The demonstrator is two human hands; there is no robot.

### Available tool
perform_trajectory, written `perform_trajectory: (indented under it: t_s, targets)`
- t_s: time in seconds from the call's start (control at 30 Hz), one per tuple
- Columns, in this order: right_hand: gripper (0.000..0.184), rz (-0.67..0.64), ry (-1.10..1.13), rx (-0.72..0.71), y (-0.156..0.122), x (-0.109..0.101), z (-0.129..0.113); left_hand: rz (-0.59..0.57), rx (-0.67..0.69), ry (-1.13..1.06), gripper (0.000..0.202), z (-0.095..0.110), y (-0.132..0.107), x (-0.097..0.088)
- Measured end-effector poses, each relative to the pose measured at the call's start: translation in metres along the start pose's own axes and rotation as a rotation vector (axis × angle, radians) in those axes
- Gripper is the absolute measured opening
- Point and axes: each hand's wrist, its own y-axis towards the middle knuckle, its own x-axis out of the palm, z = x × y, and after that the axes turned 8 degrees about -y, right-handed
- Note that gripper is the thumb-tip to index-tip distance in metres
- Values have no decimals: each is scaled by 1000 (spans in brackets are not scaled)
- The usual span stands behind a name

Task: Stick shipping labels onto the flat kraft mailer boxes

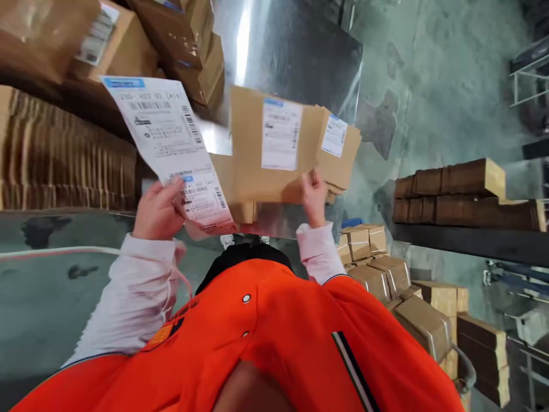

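My left hand (pixel 158 209) is closed on a strip of white shipping labels (pixel 169 146) with barcodes, held up and slanting toward the upper left. My right hand (pixel 314 197) grips the lower edge of a flat cardboard box (pixel 244 163) that carries a white label (pixel 281 134). More flat boxes, one with a second label (pixel 334 135), are fanned behind it to the right. Both boxes are over a shiny metal table (pixel 295 63). My orange vest and white sleeves fill the lower part of the view.
Sealed labelled cartons (pixel 115 48) are piled at the upper left over a stack of flat cardboard (pixel 64 154). Small sealed boxes (pixel 398 286) fill a cart at the lower right. Bundles of flat cardboard (pixel 454 191) lie on a dark shelf at the right.
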Motion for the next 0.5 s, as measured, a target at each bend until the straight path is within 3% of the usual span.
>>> perform_trajectory:
  t_s: [0.1,0.17,0.2,0.27,0.3,0.33,0.37,0.43,0.5]
  targets:
    - [57,121,-168,79,50,-89,13,-21,-43,11,50,12,-16,9]
    - [62,195,-304,145,65,-113,9,-34,-78,13,53,8,-26,13]
    - [67,193,-332,146,63,-110,2,-36,-77,11,54,4,-31,14]
    - [77,10,-250,69,41,-74,-17,-33,-43,38,53,-7,-41,17]
    - [78,-160,-126,5,22,-46,-27,-44,-40,74,52,-13,-46,18]
    - [80,-432,35,-52,0,-16,-37,-72,-57,126,53,-18,-50,19]
    - [78,-621,185,-59,-24,15,-45,-107,-82,177,54,-23,-53,19]
    - [51,-650,401,63,-69,66,-57,-148,-112,220,58,-28,-56,18]
    - [37,-677,474,187,-100,97,-63,-112,-80,174,64,-29,-53,13]
